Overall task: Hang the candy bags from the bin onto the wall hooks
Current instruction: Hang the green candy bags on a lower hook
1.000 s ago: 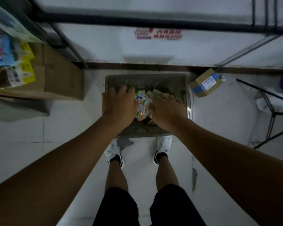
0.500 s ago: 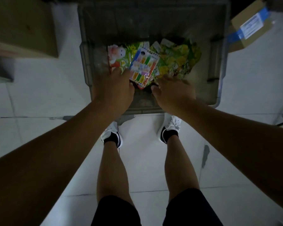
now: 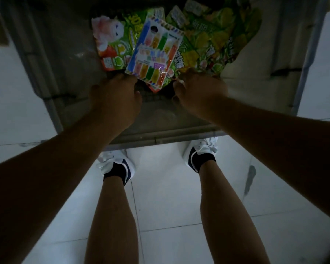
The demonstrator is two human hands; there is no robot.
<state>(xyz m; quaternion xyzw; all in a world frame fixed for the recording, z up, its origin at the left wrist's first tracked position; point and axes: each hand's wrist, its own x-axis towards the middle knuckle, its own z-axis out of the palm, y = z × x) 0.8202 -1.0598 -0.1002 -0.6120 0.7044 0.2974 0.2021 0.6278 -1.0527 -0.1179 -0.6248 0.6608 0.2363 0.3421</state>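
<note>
View: the head has dipped since half a second ago, so the clear plastic bin now fills the top of the frame, and the cardboard box that sat to its right is out of sight.
Candy bags: all inside the bin, heaped toward its far middle, none lifted out.
Top of the pile: the crayon-print bag lies tilted across the others, same as before.
Under it: the rabbit bag on the left and the green-and-yellow bag on the right.
Left hand: knuckles up, fingers curled at the near left corner of the crayon-print bag. It has slid off the rabbit bag, whose lower edge now shows. Fingertips hidden, so I cannot tell whether it has a real hold.
Right hand: curled against the near edge of the green-and-yellow bag, much where it was. Grip not visible either.
Below: white sneakers on pale floor tiles, toes at the bin's near rim.
</note>
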